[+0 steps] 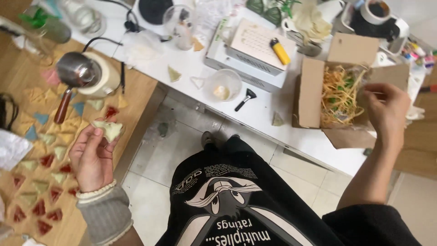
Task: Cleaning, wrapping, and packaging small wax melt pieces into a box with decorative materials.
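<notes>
My left hand [92, 157] holds a pale green triangular wax-like piece [108, 129] between thumb and fingers, above a wooden board [136, 91] covered with several red, green, yellow and blue triangles [41, 184]. My right hand [388, 111] reaches over an open cardboard box [312, 91] of yellow and green shredded filling [340, 95], its fingers pinched on a thin strand of it.
A small metal pot with a wooden handle [78, 75] sits on a round cream base. On the white table [273, 109] are a clear cup [223, 85], a small black brush [245, 99], a yellow lighter [280, 51] on a white box, and loose triangles [277, 119].
</notes>
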